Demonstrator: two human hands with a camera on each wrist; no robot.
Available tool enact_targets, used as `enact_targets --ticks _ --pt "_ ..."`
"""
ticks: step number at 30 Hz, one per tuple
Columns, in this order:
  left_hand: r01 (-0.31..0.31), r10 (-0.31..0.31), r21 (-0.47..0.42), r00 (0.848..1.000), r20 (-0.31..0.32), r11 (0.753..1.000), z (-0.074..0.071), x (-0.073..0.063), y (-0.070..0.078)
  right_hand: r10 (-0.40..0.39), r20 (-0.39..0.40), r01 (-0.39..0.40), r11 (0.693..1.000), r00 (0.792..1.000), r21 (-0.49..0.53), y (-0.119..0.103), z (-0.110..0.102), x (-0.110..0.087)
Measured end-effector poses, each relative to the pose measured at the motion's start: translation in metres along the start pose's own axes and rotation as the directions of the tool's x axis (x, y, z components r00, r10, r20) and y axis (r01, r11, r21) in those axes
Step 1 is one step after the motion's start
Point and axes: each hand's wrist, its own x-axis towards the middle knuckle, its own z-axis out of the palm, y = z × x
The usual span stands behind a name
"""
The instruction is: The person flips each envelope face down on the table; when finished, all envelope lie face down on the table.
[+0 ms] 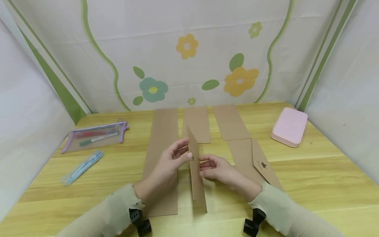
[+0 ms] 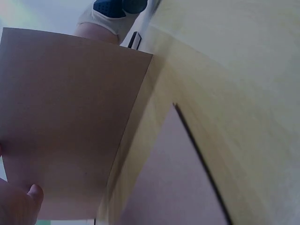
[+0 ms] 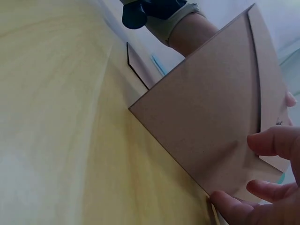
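A brown paper envelope (image 1: pixel 195 168) stands on edge near the table's middle, between both hands. My left hand (image 1: pixel 168 164) pinches it, thumb on its left face and fingers at the upper edge. In the right wrist view its flap (image 3: pixel 267 93) carries small dark print. My right hand (image 1: pixel 219 169) touches the right face with fingertips; the thumb (image 3: pixel 272 140) lies at the flap's edge. Left of it brown paper (image 1: pixel 161 184) lies flat under my left forearm. To the right lies another envelope (image 1: pixel 242 158), its flap marked with a crown.
Two more flat brown pieces (image 1: pixel 196 121) (image 1: pixel 231 123) lie at the back. A clear pencil pouch (image 1: pixel 99 136) with purple trim and a blue pen packet (image 1: pixel 83 168) lie left. A pink case (image 1: pixel 290 126) sits at the back right, by the printed cloth wall (image 1: pixel 213 49).
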Motion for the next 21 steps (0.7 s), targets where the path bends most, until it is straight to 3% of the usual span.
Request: enact_targets --ticks 5,13,21 --pt "-0.023 0.023 0.048 1.0 0.013 0.999 0.004 -0.001 0.003 -0.016 0.02 0.016 1.0 1.0 0.008 0.0 0.003 0.002" --pt "-0.021 0.021 0.052 1.0 0.009 0.998 0.007 0.002 0.005 -0.025 0.02 0.025 0.999 0.999 0.038 0.002 0.002 0.004" --pt "-0.022 0.022 0.077 1.0 0.0 0.997 0.012 0.006 0.006 -0.087 -0.086 0.094 0.993 0.992 0.075 -0.003 -0.003 -0.01"
